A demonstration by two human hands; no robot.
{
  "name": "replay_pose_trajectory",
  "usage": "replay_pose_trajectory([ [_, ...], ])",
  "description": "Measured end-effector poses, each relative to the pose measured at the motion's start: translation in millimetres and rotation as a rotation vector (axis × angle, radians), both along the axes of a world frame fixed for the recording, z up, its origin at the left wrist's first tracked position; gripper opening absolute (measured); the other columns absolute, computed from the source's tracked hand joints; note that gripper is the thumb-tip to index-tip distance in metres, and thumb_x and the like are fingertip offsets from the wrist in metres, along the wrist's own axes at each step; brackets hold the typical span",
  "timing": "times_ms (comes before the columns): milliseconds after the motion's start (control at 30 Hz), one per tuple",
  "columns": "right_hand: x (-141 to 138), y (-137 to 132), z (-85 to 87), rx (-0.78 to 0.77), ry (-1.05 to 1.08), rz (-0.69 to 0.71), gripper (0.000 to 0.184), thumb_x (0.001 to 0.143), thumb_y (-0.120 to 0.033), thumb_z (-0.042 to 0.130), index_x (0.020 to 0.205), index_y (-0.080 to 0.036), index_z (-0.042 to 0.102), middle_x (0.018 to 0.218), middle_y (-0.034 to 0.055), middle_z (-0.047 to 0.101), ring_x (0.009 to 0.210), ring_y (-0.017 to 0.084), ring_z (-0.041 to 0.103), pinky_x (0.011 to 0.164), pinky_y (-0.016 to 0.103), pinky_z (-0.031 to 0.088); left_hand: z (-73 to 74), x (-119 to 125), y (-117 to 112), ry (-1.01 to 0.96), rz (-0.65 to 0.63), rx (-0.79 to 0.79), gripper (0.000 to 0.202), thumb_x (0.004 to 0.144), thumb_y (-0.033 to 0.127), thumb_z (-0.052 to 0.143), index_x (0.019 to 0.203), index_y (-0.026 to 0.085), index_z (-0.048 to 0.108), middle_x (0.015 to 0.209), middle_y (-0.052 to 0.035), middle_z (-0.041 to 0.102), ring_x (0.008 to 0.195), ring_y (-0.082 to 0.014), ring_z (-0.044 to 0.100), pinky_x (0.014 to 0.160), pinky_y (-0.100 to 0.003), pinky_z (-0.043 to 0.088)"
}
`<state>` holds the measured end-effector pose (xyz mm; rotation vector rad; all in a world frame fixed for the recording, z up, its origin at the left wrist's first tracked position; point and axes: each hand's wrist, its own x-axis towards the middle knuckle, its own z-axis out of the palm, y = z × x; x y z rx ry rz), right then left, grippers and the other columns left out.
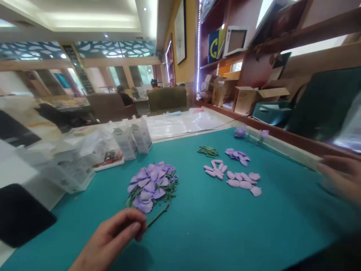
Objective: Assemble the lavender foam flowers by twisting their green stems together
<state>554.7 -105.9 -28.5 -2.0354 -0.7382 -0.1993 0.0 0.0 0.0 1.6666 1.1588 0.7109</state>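
Note:
My left hand (114, 236) rests low on the teal mat (214, 226), fingers pinched on a thin green stem (158, 215) with a reddish tip. Just beyond it lies a heap of purple petals (150, 184) mixed with green stems and small purple rings. My right hand (340, 178) is at the right edge, blurred by motion, near a clear plastic bag (349, 128); its fingers cannot be read. Rows of pink petals (234, 178) lie in the middle of the mat, with darker purple petals (238, 155) and a bundle of green stems (208, 151) behind them.
Two finished purple flowers (251, 133) lie at the mat's far right edge. Small white cartons (135, 139) and clear plastic packages (67, 165) stand at the left. A black object (19, 214) sits at the near left. Shelves with cardboard boxes (248, 98) line the right wall.

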Motion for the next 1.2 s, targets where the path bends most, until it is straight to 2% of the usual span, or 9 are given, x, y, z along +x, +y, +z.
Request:
replay_pose_trajectory([
  [100, -80, 52, 33.2, 0.018, 0.037, 0.236, 0.03, 0.071, -0.058, 0.057, 0.084, -0.031, 0.063, 0.086, 0.0102, 0.068, 0.073, 0.03, 0.062, 0.064, 0.046, 0.048, 16.0, 5, 14, -0.097, 0.064, 0.068, 0.027, 0.077, 0.048, 0.065, 0.08, 0.021, 0.068, 0.072, -0.0027, 0.067, 0.067, -0.0181, 0.06, 0.066, -0.028, 0.049],
  [200, -153, 104, 42.9, 0.082, 0.094, 0.615, 0.031, 0.07, -0.053, 0.06, 0.081, -0.024, 0.067, 0.08, 0.0076, 0.07, 0.077, 0.026, 0.064, 0.07, 0.039, 0.05, 28.7, 12, 26, -0.179, 0.14, 0.09, 0.026, 0.077, 0.044, 0.064, 0.08, 0.019, 0.065, 0.069, -0.0016, 0.065, 0.067, -0.017, 0.059, 0.066, -0.027, 0.048],
  [367, -248, 173, 23.6, 0.039, 0.122, 1.04, 0.023, 0.078, -0.038, 0.053, 0.08, -0.02, 0.066, 0.071, 0.0035, 0.069, 0.068, 0.018, 0.063, 0.066, 0.03, 0.048, 34.5, 21, 44, -0.139, 0.139, 0.138, 0.029, 0.08, 0.046, 0.056, 0.073, 0.018, 0.058, 0.061, 0.0018, 0.056, 0.06, -0.0143, 0.053, 0.061, -0.026, 0.043],
  [500, -297, 202, 4.3, -0.013, 0.104, 1.171, 0.019, 0.079, -0.029, 0.051, 0.082, -0.019, 0.067, 0.068, 0.0007, 0.067, 0.064, 0.015, 0.06, 0.062, 0.026, 0.045, 17.4, 29, 49, 0.149, -0.041, 0.199, 0.026, 0.083, 0.039, 0.049, 0.068, 0.019, 0.055, 0.06, 0.0025, 0.051, 0.059, -0.0136, 0.048, 0.057, -0.025, 0.038],
  [600, -310, 207, -11.4, -0.045, 0.101, 1.189, 0.02, 0.08, -0.029, 0.051, 0.084, -0.019, 0.067, 0.069, 0.0002, 0.067, 0.065, 0.015, 0.058, 0.062, 0.025, 0.044, -3.9, 36, 45, 0.472, -0.205, 0.314, 0.017, 0.085, 0.028, 0.05, 0.075, 0.019, 0.059, 0.075, -0.0013, 0.062, 0.071, -0.0163, 0.056, 0.063, -0.026, 0.039],
  [700, -308, 204, -25.4, -0.087, 0.088, 1.172, 0.021, 0.081, -0.031, 0.05, 0.086, -0.019, 0.067, 0.07, 0.0003, 0.066, 0.065, 0.016, 0.058, 0.061, 0.026, 0.043, -21.8, 40, 38, 0.762, -0.294, 0.422, 0.015, 0.089, 0.029, 0.051, 0.088, 0.019, 0.062, 0.089, -0.0062, 0.066, 0.081, -0.0216, 0.06, 0.068, -0.03, 0.042],
  [833, -303, 203, -33.6, -0.096, 0.103, 1.173, 0.023, 0.082, -0.033, 0.049, 0.087, -0.019, 0.067, 0.069, 0.0002, 0.065, 0.063, 0.016, 0.057, 0.062, 0.027, 0.043, -29.9, 45, 33, 0.954, -0.391, 0.479, 0.012, 0.088, 0.026, 0.054, 0.092, 0.017, 0.061, 0.095, -0.009, 0.066, 0.085, -0.0245, 0.061, 0.072, -0.034, 0.047],
  [1033, -299, 210, -34.3, -0.071, 0.168, 1.148, 0.024, 0.082, -0.036, 0.049, 0.084, -0.018, 0.066, 0.066, 0.0002, 0.064, 0.061, 0.015, 0.055, 0.06, 0.027, 0.042, -30.9, 45, 32, 0.971, -0.39, 0.483, 0.019, 0.088, 0.012, 0.041, 0.086, 0.017, 0.059, 0.089, -0.0085, 0.065, 0.08, -0.0232, 0.06, 0.069, -0.034, 0.045],
  [1200, -295, 214, -32.2, -0.061, 0.177, 1.131, 0.023, 0.081, -0.035, 0.05, 0.084, -0.019, 0.066, 0.068, 0.0008, 0.066, 0.062, 0.015, 0.056, 0.06, 0.027, 0.043, -28.9, 33, 41, 0.663, -0.237, 0.355, 0.013, 0.087, 0.021, 0.044, 0.079, 0.019, 0.054, 0.078, -0.004, 0.061, 0.07, -0.0194, 0.054, 0.062, -0.03, 0.038],
])
